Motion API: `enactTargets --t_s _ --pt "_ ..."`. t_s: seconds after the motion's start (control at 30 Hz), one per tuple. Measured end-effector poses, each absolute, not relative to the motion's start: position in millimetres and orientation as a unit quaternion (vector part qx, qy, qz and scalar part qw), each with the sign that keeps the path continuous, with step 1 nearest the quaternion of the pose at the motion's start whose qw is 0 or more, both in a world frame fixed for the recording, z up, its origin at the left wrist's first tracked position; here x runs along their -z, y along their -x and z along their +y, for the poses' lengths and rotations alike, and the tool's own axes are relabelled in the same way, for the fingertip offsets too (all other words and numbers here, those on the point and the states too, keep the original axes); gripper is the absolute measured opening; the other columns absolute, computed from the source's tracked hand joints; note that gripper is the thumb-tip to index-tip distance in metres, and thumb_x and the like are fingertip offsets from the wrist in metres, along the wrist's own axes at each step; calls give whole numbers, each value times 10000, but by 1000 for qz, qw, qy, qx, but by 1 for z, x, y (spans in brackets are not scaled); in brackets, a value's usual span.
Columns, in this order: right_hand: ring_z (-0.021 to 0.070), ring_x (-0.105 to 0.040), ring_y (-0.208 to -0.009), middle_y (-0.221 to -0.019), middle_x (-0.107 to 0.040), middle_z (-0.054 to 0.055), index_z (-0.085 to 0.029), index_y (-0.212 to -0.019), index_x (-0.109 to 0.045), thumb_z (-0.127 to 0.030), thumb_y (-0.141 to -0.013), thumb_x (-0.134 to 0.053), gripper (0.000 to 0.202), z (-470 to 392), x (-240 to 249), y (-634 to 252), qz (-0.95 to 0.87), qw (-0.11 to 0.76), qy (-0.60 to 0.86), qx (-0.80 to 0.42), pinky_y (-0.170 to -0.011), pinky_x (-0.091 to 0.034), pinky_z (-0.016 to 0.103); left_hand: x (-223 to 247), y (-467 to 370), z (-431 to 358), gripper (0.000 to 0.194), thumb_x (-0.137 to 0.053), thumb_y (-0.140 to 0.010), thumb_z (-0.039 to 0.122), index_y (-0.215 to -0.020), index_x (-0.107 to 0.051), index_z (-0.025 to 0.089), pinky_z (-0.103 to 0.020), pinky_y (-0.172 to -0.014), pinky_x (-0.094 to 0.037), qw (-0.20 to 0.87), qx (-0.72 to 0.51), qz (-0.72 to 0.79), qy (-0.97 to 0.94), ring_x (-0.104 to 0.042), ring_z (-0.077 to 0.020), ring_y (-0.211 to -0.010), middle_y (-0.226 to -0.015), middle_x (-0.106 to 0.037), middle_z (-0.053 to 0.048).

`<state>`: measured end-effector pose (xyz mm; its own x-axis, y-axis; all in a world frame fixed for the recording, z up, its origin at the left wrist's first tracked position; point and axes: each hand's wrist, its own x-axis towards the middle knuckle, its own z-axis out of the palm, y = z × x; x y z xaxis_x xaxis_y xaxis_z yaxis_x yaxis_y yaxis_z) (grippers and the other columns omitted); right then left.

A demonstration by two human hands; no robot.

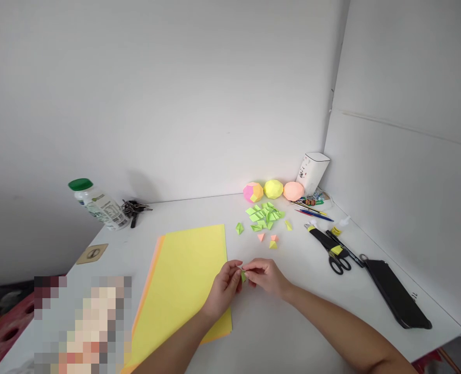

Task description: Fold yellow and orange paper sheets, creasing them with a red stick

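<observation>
Both hands meet low in the middle of the head view, around one small green folded paper piece [243, 277]. My left hand [225, 286] pinches it from the left, over the right edge of the yellow paper sheets [187, 275]. From the right, my right hand [266, 277] holds the same piece with its fingertips. Beyond the hands lie several green folded pieces [265, 214] in a loose pile, with a single green piece [240, 228] to their left. Small pink [261, 237] and yellow [273, 245] folded pieces are nearer the hands.
Three faceted paper balls [273, 189] line the wall beside a white container [312, 174]. Scissors [337, 259], pens [316, 214], a glue bottle [338, 227] and a black case [397, 293] lie right. A green-capped bottle [101, 205] and keys [134, 209] stand left.
</observation>
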<state>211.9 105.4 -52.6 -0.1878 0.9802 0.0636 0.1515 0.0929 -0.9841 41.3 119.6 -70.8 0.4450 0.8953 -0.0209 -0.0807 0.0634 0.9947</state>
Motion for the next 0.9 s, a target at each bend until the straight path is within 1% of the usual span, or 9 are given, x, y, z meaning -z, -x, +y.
enactTargets --t_s 0.1,0.27,0.33,0.43,0.57,0.67,0.77,0.83,0.9 --pt "120 -601 -537 -671 -622 1 -162 -874 -695 -429 -824 -608 285 104 56 -211 -603 415 481 -482 -521 -532 266 72 -42 119 396 -514 -868 534 -1093 -456 213 -252 -562 -392 625 -384 363 -574 -463 -99 -561 -673 -518 56" --pt "121 -609 -545 -712 -657 11 -176 -877 -700 -373 -857 -553 247 106 53 -212 -649 392 500 -419 -523 -524 259 69 -42 118 423 -504 -868 534 -1130 -439 209 -265 -576 -411 622 -383 371 -574 -473 -105 -573 -692 -511 52" --pt "132 -623 -598 -766 -679 24 -188 -875 -704 -339 -852 -551 216 119 45 -224 -673 386 517 -362 -562 -521 262 67 -42 119 443 -446 -893 544 -1181 -418 209 -284 -613 -444 624 -385 372 -569 -503 -113 -623 -801 -556 13" --pt "185 -633 -817 -876 -694 57 -207 -903 -707 -287 -861 -526 202 155 29 -260 -691 379 567 -239 -707 -512 302 67 -42 120 461 -418 -905 546 -1220 -402 210 -295 -627 -470 630 -380 375 -563 -523 -117 -670 -954 -567 -35" --pt "240 -608 -862 -780 -684 73 -202 -751 -713 -249 -847 -542 202 204 13 -305 -718 311 612 -115 -791 -484 378 68 -42 122 443 -470 -884 534 -1175 -449 200 -287 -611 -475 640 -365 374 -564 -525 -119 -673 -925 -559 -32" --pt "298 -562 -1036 -983 -683 133 -179 -893 -729 -287 -873 -523 234 217 14 -298 -758 258 597 -44 -908 -437 458 68 -42 123 420 -491 -871 525 -1131 -480 196 -280 -601 -471 642 -359 373 -565 -523 -119 -668 -901 -558 -27" --pt "339 -398 -1280 -1318 -557 120 -196 -1167 -652 -405 -822 -619 405 213 27 -257 -832 188 521 -5 -1074 -292 510 68 -44 124 396 -517 -856 508 -1096 -499 193 -272 -588 -459 644 -355 372 -567 -512 -116 -652 -873 -558 -18" --pt "309 -325 -1355 -1402 -497 60 -243 -1246 -595 -451 -815 -629 480 210 38 -230 -873 138 468 7 -1140 -196 492 69 -45 124 377 -538 -843 495 -1067 -511 193 -266 -576 -446 645 -352 370 -569 -500 -112 -635 -850 -553 -11" --pt "286 -305 -1376 -1401 -500 58 -240 -1269 -570 -396 -887 -544 413 213 46 -216 -880 106 462 26 -1161 -128 502 69 -45 124 355 -546 -838 480 -1048 -517 195 -263 -575 -438 645 -349 369 -571 -492 -108 -624 -838 -550 -5"
